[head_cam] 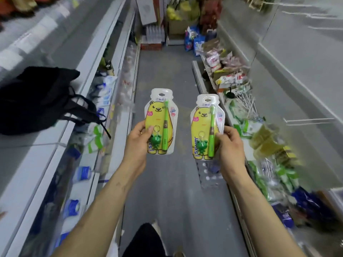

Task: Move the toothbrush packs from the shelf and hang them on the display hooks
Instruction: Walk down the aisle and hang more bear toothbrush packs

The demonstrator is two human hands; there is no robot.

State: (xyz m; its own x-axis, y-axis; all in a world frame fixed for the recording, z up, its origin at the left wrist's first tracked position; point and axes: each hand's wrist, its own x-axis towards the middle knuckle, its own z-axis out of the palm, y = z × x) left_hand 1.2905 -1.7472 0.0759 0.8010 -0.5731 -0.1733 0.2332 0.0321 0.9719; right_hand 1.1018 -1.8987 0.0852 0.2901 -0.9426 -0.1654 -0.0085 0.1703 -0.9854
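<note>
I hold two toothbrush packs upright over the aisle floor, side by side. Each is a clear blister with a yellow bear card, a green toothbrush and a green frog keyring. My left hand (138,143) grips the left pack (161,121) by its lower left edge, thumb on the front. My right hand (229,145) grips the right pack (207,127) by its lower right edge. Bare white display hooks (308,120) stick out from the grey panel on the right, at about the height of the packs.
A black bag (42,101) lies on the white shelf top at left. The right shelf (239,115) holds green and white packs. Boxes and bagged goods (172,25) close off the far end of the grey aisle floor (167,71). More bare hooks (304,15) hang higher up.
</note>
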